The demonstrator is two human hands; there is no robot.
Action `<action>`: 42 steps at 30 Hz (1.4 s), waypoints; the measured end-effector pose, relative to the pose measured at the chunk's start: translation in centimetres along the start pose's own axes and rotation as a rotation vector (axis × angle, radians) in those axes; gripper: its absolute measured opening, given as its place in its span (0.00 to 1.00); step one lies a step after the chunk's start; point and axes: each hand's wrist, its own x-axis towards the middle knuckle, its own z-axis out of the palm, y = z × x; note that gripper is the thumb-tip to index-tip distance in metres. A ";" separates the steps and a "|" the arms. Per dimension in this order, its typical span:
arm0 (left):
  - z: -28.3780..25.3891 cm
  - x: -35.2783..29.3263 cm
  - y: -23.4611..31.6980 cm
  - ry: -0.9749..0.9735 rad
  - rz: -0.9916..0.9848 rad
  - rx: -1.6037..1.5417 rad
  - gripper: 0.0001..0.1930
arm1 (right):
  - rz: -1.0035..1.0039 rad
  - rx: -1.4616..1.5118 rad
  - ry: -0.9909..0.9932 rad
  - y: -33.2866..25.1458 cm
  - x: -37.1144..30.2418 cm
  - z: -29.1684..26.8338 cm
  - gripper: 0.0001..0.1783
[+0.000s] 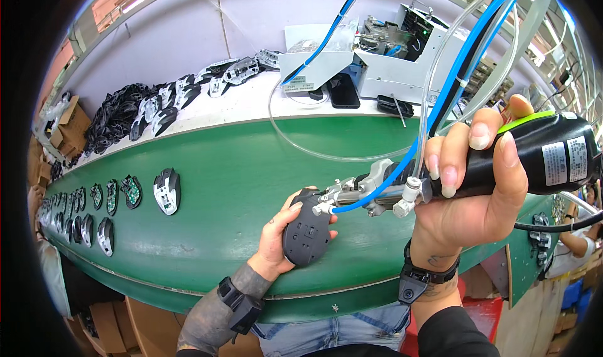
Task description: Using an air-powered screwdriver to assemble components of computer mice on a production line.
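My left hand is closed around a dark computer mouse, its underside turned up above the green belt. In my right hand is a black electric screwdriver with a lime-green lever, held sideways with the fingers wrapped round its body. The metal nose of the screwdriver points left, and its tip meets the upper end of the mouse. A blue air hose and a clear tube run along the nose. Whether a screw sits under the tip cannot be made out.
On the green belt lie a mouse shell and, farther left, rows of shells and green circuit boards. The white ledge behind bears more shells, a heap of black parts, a phone and a screw-feeding machine.
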 end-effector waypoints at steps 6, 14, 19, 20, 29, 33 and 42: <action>0.6 0.1 0.1 -0.026 -0.008 0.018 0.25 | 0.021 -0.007 -0.035 -0.5 0.0 -0.3 0.23; -2.6 1.4 2.5 0.288 0.300 -0.022 0.17 | -0.010 0.118 -0.100 -1.4 -0.1 -0.2 0.21; -2.6 1.0 3.3 0.282 0.373 -0.087 0.18 | 0.134 0.139 -0.323 -3.6 0.1 -1.2 0.24; -2.7 0.9 3.3 0.223 0.365 -0.107 0.19 | 0.146 0.152 -0.337 -3.1 0.0 -0.9 0.24; -2.2 0.6 2.9 0.131 0.345 -0.124 0.21 | 0.138 0.119 -0.285 -0.6 -1.5 1.0 0.24; -2.0 0.5 2.7 0.127 0.348 -0.143 0.21 | 0.177 0.139 -0.324 -0.4 -1.6 1.2 0.23; -2.2 0.6 2.8 0.077 0.352 -0.148 0.19 | 0.146 0.132 -0.334 -0.6 -1.3 0.8 0.22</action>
